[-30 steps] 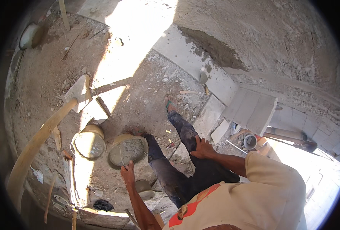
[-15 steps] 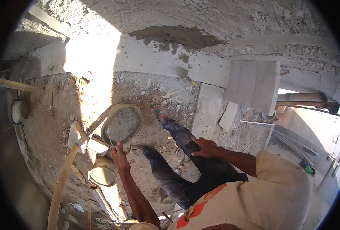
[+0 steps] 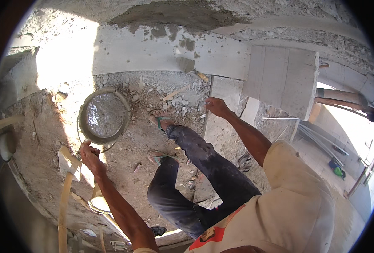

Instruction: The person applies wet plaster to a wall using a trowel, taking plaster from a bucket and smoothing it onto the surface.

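Observation:
My left hand is closed on the wire handle of a round bucket. Wet, shiny grey mortar fills much of the bucket, which is by the rubble in front of my feet. My right hand is off my leg, its fingers curled in with nothing visible in them, above the edge of a concrete slab. Nearest to it is a trowel with a wooden handle, lying at the edge of the pale ledge.
A long-handled tool stands at left near a second bucket, partly behind my left forearm. Another container is at far left. A grey block and pipes are at right. Loose stones cover the ground.
My left hand has moved with the bucket, now further left in view. My right hand has left my thigh and stretched forward toward the ledge. The whole view has shifted.

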{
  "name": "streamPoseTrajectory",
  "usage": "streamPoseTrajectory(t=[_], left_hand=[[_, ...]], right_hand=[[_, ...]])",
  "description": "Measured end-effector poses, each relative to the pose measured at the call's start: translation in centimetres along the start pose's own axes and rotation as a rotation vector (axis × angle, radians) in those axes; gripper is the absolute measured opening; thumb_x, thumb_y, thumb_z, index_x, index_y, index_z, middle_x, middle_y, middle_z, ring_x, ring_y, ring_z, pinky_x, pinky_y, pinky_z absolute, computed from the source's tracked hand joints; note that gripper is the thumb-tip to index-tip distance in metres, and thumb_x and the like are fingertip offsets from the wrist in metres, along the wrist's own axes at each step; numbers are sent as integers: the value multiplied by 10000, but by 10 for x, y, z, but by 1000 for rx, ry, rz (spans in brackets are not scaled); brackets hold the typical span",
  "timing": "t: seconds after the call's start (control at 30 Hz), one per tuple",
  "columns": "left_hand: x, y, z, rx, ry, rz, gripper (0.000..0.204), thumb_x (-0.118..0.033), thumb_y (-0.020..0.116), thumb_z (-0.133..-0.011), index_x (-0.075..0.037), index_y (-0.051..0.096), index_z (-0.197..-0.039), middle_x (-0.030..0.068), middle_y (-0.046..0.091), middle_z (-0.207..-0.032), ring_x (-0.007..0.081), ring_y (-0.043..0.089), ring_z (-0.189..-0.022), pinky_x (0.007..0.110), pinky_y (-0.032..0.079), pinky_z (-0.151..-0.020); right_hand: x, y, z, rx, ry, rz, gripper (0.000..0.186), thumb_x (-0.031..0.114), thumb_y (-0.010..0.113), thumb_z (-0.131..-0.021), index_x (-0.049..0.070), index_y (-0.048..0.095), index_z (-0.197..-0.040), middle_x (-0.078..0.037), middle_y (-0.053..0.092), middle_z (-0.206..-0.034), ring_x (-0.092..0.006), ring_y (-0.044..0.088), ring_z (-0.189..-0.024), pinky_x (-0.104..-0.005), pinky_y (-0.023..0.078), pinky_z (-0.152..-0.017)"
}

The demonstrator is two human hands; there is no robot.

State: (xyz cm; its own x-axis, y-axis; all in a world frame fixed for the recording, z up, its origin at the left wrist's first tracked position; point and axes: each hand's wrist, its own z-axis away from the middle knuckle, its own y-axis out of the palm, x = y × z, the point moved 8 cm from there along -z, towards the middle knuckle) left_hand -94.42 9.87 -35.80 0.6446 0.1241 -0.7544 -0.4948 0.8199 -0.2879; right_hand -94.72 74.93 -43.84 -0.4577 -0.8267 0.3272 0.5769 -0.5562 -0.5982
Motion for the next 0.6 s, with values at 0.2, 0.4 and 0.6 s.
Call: streamPoseTrajectory(t=[0.2,0.4,0.6], left_hand=[[90,-47,-32,-336,143,-29,436,-412,447,-1142,-88,635,-1365,65,641,-1063,195,579,-966,363,441,-833],[172,-32,-83,-429,99,225,584,-543,419,-1120,-31,596,-1339,145,661,-1116,265,666,-968,384,535,-809],[196,-31,-131,-467,416,101,428,-348,380,-1104,7,562,-949,109,556,-919,219,473,-831,378,458,-777]], right_hand=[[-16,-10,-132,-391,-41,208,542,254,778,-865,90,632,-1360,-208,699,-1231,-389,667,-1172,-478,563,-975],[-17,2,-187,-480,-114,447,444,216,747,-866,95,625,-1275,-182,630,-1187,-432,585,-1194,-527,542,-974],[-24,11,-200,-524,-426,470,301,215,682,-921,62,586,-1163,-221,638,-1113,-427,651,-1070,-544,557,-857]])
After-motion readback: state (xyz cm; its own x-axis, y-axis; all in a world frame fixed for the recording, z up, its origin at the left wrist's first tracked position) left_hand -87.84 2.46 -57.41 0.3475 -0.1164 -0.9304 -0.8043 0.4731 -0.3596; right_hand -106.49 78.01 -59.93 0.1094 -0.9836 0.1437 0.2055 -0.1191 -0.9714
